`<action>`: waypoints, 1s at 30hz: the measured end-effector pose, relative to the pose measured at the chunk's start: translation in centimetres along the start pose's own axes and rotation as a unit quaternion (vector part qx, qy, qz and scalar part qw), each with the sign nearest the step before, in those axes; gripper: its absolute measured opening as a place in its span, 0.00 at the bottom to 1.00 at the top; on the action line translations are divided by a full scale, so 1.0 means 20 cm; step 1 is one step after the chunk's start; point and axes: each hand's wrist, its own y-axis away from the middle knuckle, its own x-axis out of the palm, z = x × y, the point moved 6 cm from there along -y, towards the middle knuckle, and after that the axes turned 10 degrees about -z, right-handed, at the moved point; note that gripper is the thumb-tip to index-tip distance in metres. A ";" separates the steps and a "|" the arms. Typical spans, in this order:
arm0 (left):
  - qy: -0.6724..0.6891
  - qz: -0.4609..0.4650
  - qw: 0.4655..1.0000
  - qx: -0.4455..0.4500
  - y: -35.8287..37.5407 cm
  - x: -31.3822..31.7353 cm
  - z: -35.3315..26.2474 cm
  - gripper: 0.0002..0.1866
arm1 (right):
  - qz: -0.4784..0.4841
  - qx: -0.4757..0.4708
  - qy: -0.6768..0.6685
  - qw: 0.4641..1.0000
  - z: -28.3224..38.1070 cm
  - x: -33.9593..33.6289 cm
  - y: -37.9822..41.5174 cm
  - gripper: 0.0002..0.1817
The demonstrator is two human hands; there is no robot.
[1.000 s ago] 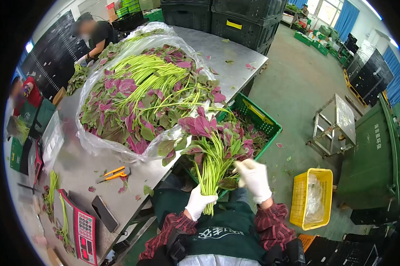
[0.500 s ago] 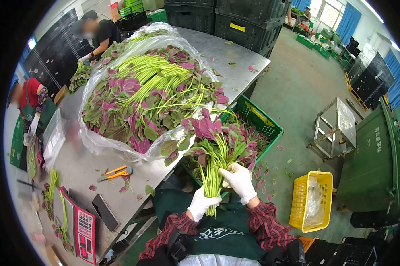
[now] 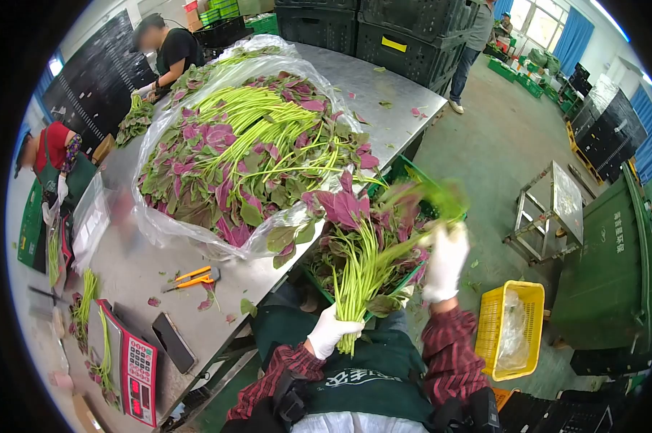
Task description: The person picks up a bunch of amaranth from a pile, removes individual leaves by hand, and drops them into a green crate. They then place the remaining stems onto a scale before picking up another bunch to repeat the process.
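My left hand (image 3: 333, 330), in a white glove, is closed around the lower stems of a bunch of red amaranth (image 3: 356, 270). The bunch stands upright in front of my apron, its purple and green leaves at the top. To the right, my gloved right hand (image 3: 447, 265) is raised and closed on amaranth greens (image 3: 441, 200), which are smeared by motion. Beneath the bunch is a green crate (image 3: 404, 172) of loose amaranth leaves. A big heap of amaranth (image 3: 254, 137) lies in a clear plastic bag (image 3: 149, 216) on the metal table (image 3: 135, 270).
A red scale (image 3: 140, 375), a phone (image 3: 173, 342) and orange-handled cutters (image 3: 192, 278) lie on the table. Black crates (image 3: 405, 58) are stacked at its far end. A yellow basket (image 3: 488, 328) and metal cart (image 3: 550, 206) stand right. Two co-workers are left; another person stands behind the crates.
My right hand has left the bunch and moved up and right with some greens. My left hand keeps its hold. A person's legs have come into view behind the black crates.
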 end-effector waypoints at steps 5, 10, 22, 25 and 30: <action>0.024 -0.016 1.000 -0.002 -0.01 -0.03 0.00 0.18 | -0.030 -0.048 -0.027 0.998 -0.02 -0.12 -0.49 0.09; 0.064 -0.019 0.998 0.003 -0.03 -0.03 -0.05 0.18 | 0.065 -0.035 0.212 0.974 0.00 -0.11 -0.27 0.17; 0.061 0.005 0.998 0.016 -0.03 0.06 -0.08 0.20 | 0.163 0.280 0.020 0.946 -0.48 0.00 0.46 0.15; 0.070 0.007 0.997 0.003 -0.03 0.05 -0.06 0.20 | 0.140 0.193 0.108 0.965 -0.41 -0.02 0.45 0.15; 0.049 0.007 0.999 -0.012 -0.03 0.05 -0.05 0.18 | 0.009 0.038 0.102 0.994 -0.20 -0.08 0.28 0.14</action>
